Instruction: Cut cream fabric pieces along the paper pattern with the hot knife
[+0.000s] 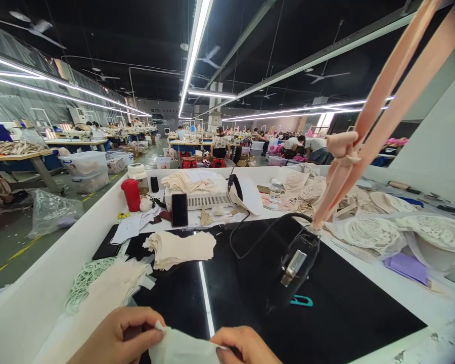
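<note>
My left hand (127, 333) pinches the upper left corner of a pale cream fabric piece (184, 346) at the bottom of the view. On its other side, my right hand (246, 346) grips the same piece by the edge; its lower part is cut off by the frame. Beyond the hands lies a stack of cut cream fabric pieces (184, 248) on the glossy black work surface (242, 288). Closer to my left hand are a larger pile of cream pieces (109, 290) and a tangle of pale green cord (85, 280). A teal-handled tool (301, 301) rests right of centre.
A black electric hand tool (298, 265) hangs from peach fabric straps (343, 156) at the right. Lace bra cups (367, 230) crowd the right side. A phone (179, 210), a red cup (131, 194) and a white visor (246, 194) stand along the back. A white wall (53, 283) borders the left.
</note>
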Demonstrator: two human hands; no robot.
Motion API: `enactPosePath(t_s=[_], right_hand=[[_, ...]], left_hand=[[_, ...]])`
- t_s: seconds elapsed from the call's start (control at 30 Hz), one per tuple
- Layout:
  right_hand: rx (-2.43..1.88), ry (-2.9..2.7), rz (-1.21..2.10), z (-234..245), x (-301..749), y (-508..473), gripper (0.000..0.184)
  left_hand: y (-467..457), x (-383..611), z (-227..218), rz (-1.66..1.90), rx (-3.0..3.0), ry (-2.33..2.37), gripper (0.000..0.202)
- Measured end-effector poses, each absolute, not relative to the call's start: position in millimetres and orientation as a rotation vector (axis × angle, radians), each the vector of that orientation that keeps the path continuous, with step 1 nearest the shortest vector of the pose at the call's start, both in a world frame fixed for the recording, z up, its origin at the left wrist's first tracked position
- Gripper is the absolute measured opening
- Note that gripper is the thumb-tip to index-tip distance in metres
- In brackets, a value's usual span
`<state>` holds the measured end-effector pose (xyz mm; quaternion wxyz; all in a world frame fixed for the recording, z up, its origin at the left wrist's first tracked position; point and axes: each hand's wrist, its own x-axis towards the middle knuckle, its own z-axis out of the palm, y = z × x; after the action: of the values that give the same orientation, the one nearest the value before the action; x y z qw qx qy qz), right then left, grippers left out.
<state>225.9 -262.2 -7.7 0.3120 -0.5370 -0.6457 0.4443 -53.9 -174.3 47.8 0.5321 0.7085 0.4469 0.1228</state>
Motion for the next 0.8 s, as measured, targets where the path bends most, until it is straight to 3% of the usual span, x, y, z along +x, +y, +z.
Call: enactPosePath(t_s=[0.1,0.2,0.43,0.57,0.8], right_hand=[[-1.508,-1.521,1.326,-3,230,-251,0.03],[-1.493,-1.395,1.347,2,236,-228,0.048],[-1.349,-1.365,0.677,26,249,-132,0.041],[-1.296,-1.411,0.441,10,250,-94,0.039],[-1.324,-1.604,0.42,-55,244,-86,0.036]], left_hand=[[-160,-56,50,0.313,1.666,1.157,0.058],[-137,-53,65,0.428,1.689,1.205,0.052],[-66,-33,103,0.913,1.972,1.213,0.036],[-41,-29,75,0.992,2.113,1.188,0.03],[-37,-43,7,0.789,2.319,1.113,0.028]])
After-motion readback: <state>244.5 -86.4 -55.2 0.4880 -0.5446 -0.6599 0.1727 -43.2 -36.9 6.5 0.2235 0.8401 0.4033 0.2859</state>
